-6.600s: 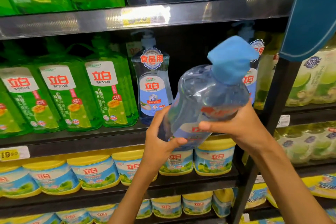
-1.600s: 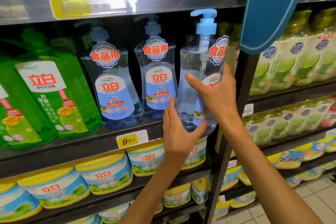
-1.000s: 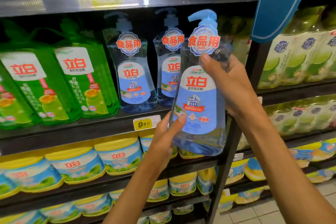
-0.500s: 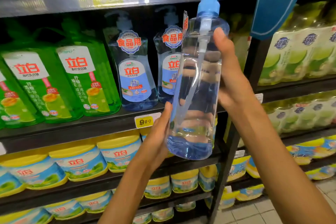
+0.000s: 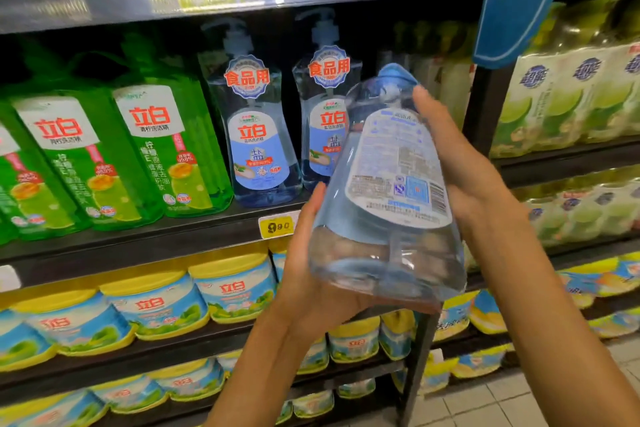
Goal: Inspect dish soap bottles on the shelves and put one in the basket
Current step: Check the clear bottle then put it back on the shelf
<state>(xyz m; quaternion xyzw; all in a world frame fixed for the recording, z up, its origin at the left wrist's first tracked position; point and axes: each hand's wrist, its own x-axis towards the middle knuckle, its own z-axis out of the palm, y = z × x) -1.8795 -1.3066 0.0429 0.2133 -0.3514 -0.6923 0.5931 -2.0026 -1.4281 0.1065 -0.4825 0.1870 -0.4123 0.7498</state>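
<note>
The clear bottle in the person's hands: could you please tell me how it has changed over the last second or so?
The clear bottle has been turned from its front label, past side-on, to show its back label, and tilted so its pump points away. The left hand now cups its base; the right hand still grips its side. The two blue bottles on the shelf stayed put.

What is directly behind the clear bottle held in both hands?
Behind the held bottle, a blue-labelled bottle stands on the shelf, partly covered. The bottle and right hand hide whatever stands further right.
</note>
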